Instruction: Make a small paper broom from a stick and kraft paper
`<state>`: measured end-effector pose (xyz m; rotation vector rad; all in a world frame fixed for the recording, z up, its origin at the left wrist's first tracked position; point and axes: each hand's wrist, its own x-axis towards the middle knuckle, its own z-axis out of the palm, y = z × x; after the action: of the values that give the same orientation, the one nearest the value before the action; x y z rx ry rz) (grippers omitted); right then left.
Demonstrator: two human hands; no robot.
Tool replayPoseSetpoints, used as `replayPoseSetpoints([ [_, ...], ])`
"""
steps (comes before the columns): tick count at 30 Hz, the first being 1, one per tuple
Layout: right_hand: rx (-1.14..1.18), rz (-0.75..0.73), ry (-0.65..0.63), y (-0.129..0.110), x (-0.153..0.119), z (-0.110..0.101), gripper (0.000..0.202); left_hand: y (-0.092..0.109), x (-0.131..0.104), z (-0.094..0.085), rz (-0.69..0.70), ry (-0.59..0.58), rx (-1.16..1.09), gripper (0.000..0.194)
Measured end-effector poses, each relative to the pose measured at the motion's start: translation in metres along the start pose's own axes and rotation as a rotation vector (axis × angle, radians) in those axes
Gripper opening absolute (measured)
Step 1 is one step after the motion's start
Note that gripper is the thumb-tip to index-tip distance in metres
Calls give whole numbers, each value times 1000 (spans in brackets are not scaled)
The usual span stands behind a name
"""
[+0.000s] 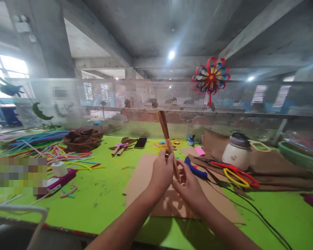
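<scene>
Brown stick [164, 127] (tilted) rises between left fingers [169, 161] and right fingers [185, 171]; both clamp it.

"What shows above the cardboard [138, 184]?"
"A bare left hand [162, 170] and a bare right hand [190, 185]."
"And by the cardboard's near edge?"
"Left forearm [127, 218] and right forearm [223, 222], both bare, narrow by the hands and broadening away from the cardboard."

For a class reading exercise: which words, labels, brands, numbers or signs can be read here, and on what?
No text can be read.
White jug: small mark, too blurred.
Small blue jar: any print too small.
Pink paper: no legible writing.
Brown stick: no lettering shows.
</scene>
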<state>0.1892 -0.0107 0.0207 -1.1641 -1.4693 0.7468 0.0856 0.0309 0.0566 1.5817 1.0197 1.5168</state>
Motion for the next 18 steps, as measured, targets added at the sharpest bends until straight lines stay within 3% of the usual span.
replayPoseSetpoints([
  [5, -32, -76, 56, 2, -5, 3, 44, 6, -4, 2, 43, 55, 120, 8],
  [11, -204, -219, 31, 9, -9, -4, 32, -10, 3, 1, 8, 72, 92, 15],
  [15, -190, -182, 23, 12, -11, -6, 31, -9, 3, 2, -30, 89, 64, 18],
  [18, -124, -130, 2, 9, -11, -10, 36, -5, 0, 1, -78, 39, 83, 21],
])
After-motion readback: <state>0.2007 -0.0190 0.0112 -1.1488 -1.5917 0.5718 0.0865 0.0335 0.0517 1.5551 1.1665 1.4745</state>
